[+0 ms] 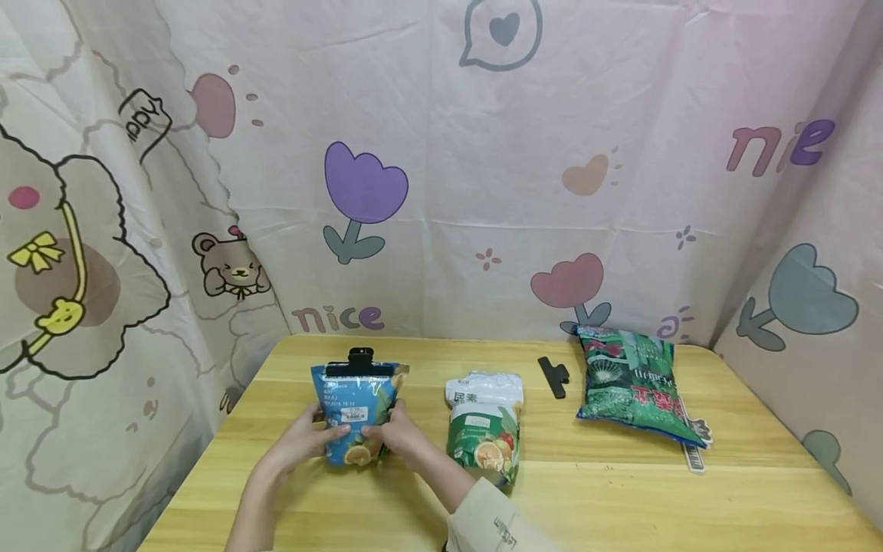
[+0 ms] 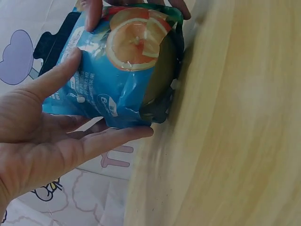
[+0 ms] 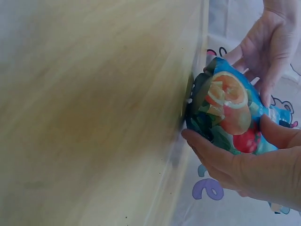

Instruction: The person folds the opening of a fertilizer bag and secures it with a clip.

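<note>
A blue fertilizer-style bag (image 1: 345, 406) with printed orange slices stands upright at the left of the table. A black clip (image 1: 360, 369) is clamped across its folded top. My left hand (image 1: 303, 443) grips the bag's left side, thumb on the front. From the other side my right hand (image 1: 402, 431) holds it, thumb also on the front face. In the left wrist view, the left hand's (image 2: 44, 127) fingers spread along the side of the bag (image 2: 101, 77). The right wrist view has the right hand (image 3: 244, 169) around the bag's (image 3: 230, 108) lower side.
A green and white bag (image 1: 483, 429) stands right of the held one, near my right forearm. Behind it to the right lies a loose black clip (image 1: 554, 377). A green bag (image 1: 631, 387) lies farther right, over a white tag (image 1: 694, 458). Printed cloth (image 1: 455, 184) hangs around the wooden table (image 1: 621, 506).
</note>
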Action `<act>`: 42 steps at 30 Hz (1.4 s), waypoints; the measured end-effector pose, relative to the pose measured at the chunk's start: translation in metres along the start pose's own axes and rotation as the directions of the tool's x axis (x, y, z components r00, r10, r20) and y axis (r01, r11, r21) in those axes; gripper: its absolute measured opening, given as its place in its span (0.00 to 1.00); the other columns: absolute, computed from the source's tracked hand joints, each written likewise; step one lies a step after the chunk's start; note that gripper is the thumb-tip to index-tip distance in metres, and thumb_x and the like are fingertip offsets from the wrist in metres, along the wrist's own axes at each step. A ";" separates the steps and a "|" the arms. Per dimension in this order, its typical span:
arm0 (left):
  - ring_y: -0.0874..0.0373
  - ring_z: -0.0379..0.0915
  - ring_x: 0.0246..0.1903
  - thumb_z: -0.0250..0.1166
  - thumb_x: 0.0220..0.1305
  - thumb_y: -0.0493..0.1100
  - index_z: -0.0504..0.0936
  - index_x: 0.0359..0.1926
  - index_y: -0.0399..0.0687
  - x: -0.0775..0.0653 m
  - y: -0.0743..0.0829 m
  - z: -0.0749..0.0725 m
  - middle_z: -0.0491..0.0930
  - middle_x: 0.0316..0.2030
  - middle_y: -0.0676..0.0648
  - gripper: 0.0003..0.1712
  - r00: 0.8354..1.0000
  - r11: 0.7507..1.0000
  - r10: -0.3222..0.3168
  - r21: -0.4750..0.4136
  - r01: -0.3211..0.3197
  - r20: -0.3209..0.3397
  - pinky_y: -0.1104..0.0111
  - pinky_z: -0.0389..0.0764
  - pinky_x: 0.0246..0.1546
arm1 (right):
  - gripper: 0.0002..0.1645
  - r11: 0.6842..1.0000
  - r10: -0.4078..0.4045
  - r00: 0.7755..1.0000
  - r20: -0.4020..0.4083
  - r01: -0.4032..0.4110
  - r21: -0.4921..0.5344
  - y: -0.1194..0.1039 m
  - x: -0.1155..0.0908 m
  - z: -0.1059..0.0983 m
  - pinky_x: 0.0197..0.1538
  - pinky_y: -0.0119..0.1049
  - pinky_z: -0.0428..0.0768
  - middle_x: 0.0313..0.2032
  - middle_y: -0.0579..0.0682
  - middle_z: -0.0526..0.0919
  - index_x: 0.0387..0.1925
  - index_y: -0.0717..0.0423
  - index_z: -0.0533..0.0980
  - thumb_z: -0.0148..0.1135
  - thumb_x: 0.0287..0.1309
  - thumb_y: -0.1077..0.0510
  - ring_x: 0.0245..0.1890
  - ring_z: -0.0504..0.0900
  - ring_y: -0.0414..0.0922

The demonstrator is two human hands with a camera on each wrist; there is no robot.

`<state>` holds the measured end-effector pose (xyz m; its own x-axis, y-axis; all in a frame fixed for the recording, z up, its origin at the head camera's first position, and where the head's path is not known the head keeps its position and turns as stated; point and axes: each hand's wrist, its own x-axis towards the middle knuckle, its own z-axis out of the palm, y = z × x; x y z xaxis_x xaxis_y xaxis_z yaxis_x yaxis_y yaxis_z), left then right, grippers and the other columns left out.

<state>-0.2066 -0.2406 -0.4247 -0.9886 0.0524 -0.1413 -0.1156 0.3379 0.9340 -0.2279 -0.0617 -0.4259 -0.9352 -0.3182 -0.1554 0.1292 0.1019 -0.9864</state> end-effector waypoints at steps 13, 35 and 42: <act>0.32 0.65 0.50 0.67 0.57 0.40 0.43 0.65 0.22 0.003 0.001 0.000 0.50 0.59 0.20 0.50 1.000 0.999 -0.020 0.046 0.020 0.009 0.55 0.77 0.41 | 0.43 0.999 -0.037 0.999 0.030 0.037 0.007 0.002 0.001 0.002 0.48 0.45 0.72 0.47 0.62 0.67 0.59 0.74 0.49 0.63 0.46 0.75 0.48 0.69 0.54; 0.35 0.67 0.50 0.51 0.69 0.47 0.43 0.62 0.15 0.008 -0.005 -0.005 0.51 0.58 0.18 0.41 0.993 0.992 -0.116 0.055 0.115 0.019 0.54 0.76 0.43 | 0.24 0.999 0.042 0.993 0.108 -0.046 0.029 0.009 0.010 0.008 0.34 0.48 0.80 0.35 0.53 0.77 0.53 0.65 0.64 0.60 0.55 0.67 0.34 0.79 0.52; 0.34 0.65 0.51 0.46 0.72 0.48 0.47 0.61 0.14 0.010 -0.007 -0.005 0.56 0.56 0.19 0.37 0.995 0.993 -0.099 0.072 0.097 0.023 0.53 0.75 0.43 | 0.22 0.993 0.092 0.990 0.103 -0.099 0.059 0.012 0.011 0.008 0.35 0.46 0.80 0.34 0.55 0.73 0.50 0.67 0.64 0.59 0.60 0.60 0.30 0.79 0.52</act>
<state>-0.2165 -0.2469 -0.4315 -0.9699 0.0400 -0.2401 -0.2034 0.4083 0.8899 -0.2339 -0.0713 -0.4395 -0.8804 -0.4028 -0.2505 0.2400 0.0773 -0.9677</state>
